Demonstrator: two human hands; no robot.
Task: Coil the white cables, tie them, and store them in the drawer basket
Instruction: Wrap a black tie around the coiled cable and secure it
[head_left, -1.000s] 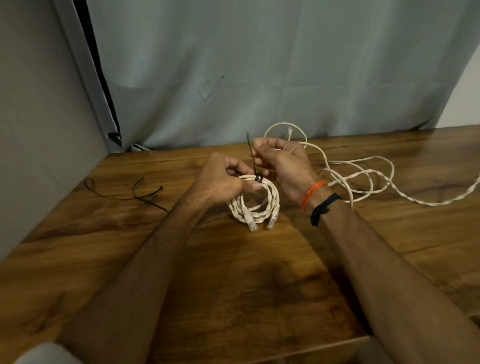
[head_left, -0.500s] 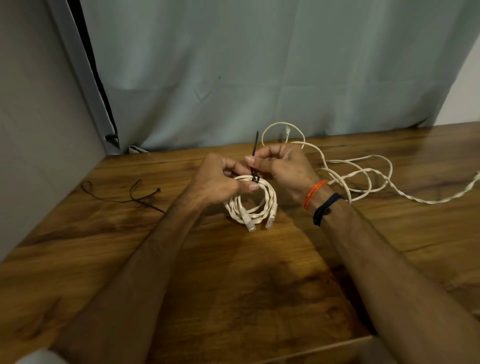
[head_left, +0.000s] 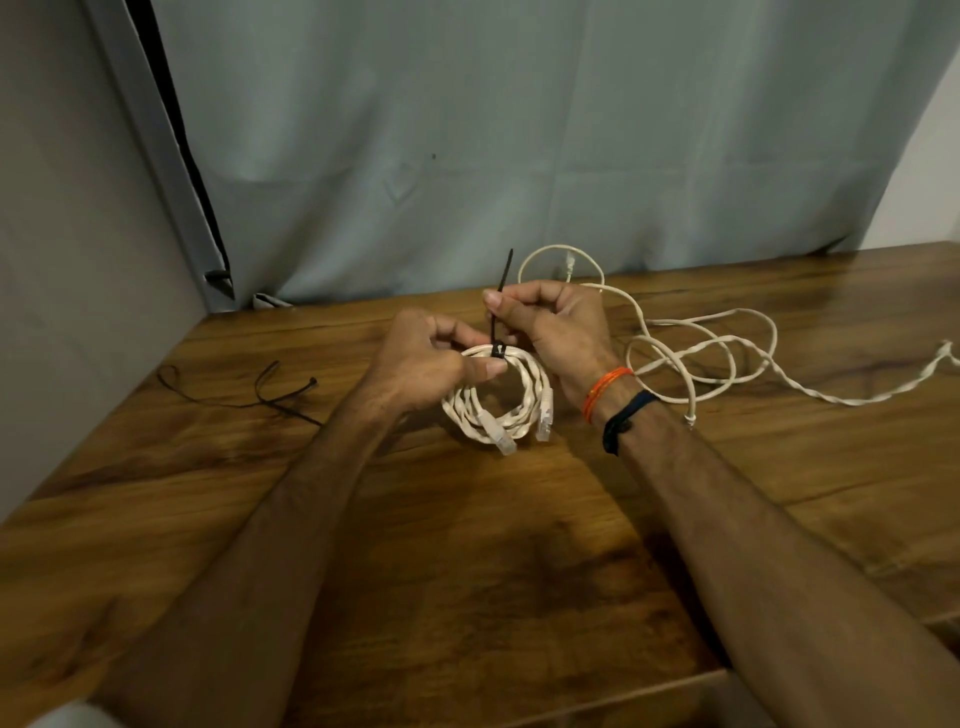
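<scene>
Near the back edge of the brown wooden table (head_left: 467, 571), the left hand (head_left: 421, 358) grips the coiled white cable (head_left: 498, 405) while the right hand (head_left: 550, 322) pinches the black zip tie (head_left: 500, 312) binding its top. A loose white cable (head_left: 727, 358) sprawls toward the right edge; spare black ties (head_left: 270, 389) lie toward the left.

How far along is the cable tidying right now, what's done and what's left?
Done: one white cable is coiled, with a black zip tie looped around it. In hand: the left hand grips the coil while the right hand pinches the tie's tail. Left: the second white cable lies loose on the table, spare ties are unused, and no drawer basket is in view.
</scene>
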